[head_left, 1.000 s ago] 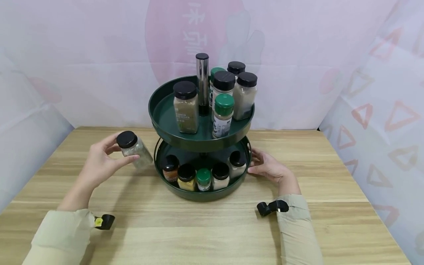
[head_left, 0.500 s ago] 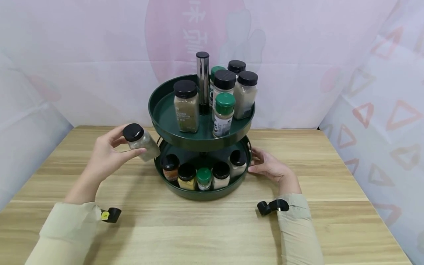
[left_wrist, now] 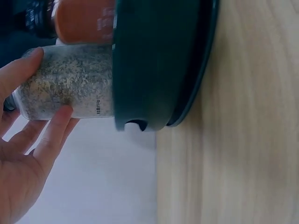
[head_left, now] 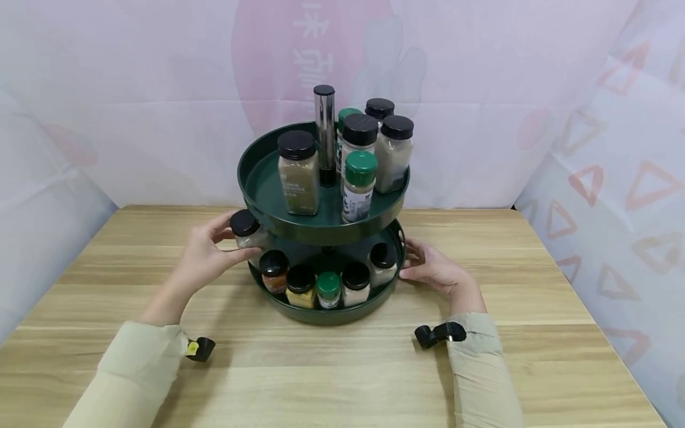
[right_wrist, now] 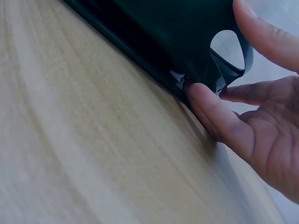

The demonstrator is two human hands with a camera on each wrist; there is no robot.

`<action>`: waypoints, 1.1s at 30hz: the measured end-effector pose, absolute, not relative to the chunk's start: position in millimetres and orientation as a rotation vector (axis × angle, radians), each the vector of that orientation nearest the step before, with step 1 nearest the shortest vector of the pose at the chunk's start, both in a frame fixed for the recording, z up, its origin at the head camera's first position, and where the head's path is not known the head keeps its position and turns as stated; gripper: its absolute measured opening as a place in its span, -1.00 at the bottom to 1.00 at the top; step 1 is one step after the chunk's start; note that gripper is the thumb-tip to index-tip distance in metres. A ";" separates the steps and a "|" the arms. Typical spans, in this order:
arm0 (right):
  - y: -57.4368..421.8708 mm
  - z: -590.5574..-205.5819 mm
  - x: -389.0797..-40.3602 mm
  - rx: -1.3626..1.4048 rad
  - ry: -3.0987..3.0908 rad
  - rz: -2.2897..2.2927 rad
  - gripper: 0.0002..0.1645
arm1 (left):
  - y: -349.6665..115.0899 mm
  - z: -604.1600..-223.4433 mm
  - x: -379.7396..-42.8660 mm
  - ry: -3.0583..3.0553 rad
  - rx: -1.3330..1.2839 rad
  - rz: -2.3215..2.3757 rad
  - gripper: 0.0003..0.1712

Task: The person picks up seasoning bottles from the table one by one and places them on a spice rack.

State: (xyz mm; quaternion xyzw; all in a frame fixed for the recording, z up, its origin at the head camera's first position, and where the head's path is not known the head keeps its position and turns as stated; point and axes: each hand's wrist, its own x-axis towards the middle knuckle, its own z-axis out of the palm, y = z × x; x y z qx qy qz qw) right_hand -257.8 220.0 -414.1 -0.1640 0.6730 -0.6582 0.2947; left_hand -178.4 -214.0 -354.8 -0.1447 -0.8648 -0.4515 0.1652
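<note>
My left hand [head_left: 206, 252] grips a clear spice jar [left_wrist: 74, 81] with a black lid between thumb and fingers. Pale flaky seasoning fills the jar. It stands at the left side of the lower tier [head_left: 323, 318] of a dark green two-tier rack, its base hidden behind the tier's wall in the left wrist view. Right beside it is a jar of orange-red powder [head_left: 275, 282]. My right hand [head_left: 439, 268] rests against the lower tier's right side, fingertips touching the wall near the handle cutout [right_wrist: 228, 49].
The lower tier also bears a yellow-powder jar [head_left: 301, 294], a green-capped bottle [head_left: 329, 288] and other black-lidded jars. On the upper tier [head_left: 321, 233] stand a cumin powder jar [head_left: 298, 184] and several more around a metal post [head_left: 324, 134]. Wooden tabletop [head_left: 332, 380] lies beneath.
My left hand has carried the jar rightward from beside the rack to the lower tier's left side, and the jar has gone from tilted to more upright. The right hand has stayed put.
</note>
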 end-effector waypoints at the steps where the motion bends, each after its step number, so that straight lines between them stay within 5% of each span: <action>1: 219.8 -414.0 -257.9 -0.435 1.792 -1.751 0.14 | -213.5 -356.8 -179.5 -2.470 -0.420 -1.286 -0.26; 33: 224.3 -413.5 -259.2 -0.454 1.796 -1.709 0.10 | -216.4 -388.0 -190.3 -2.561 -0.452 -1.351 -0.26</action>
